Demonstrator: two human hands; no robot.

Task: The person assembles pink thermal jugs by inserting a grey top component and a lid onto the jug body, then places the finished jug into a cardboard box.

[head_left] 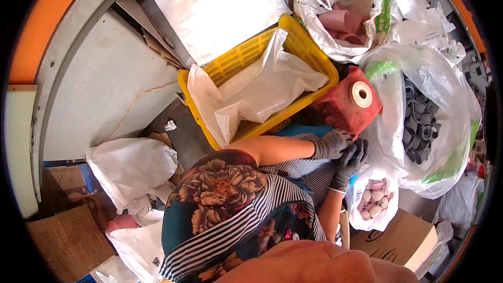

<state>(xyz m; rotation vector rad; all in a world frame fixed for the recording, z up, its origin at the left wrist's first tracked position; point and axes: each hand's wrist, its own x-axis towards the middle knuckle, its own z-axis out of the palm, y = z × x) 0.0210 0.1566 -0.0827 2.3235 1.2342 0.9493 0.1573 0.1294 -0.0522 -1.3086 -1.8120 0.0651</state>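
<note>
My left hand (334,144), in a grey knit glove, has its fingers curled in at the near edge of a red cloth-covered block (346,106). My right hand (350,162), in a grey glove with darker fingers, is closed close beside it, and the two nearly touch. What the fingers hold, if anything, is hidden. On the red cloth lies a cream-coloured ring (361,94) with a hole in its middle. Nearest my right hand stands a small white bag (390,207) holding several pinkish round parts (375,197).
A yellow plastic crate (196,110) lined with white sheeting stands to the left. Beyond are a white sack (312,4) of pink curved pieces and a large clear bag (445,165) of dark grey parts. Cardboard boxes (403,236) sit at lower right and lower left.
</note>
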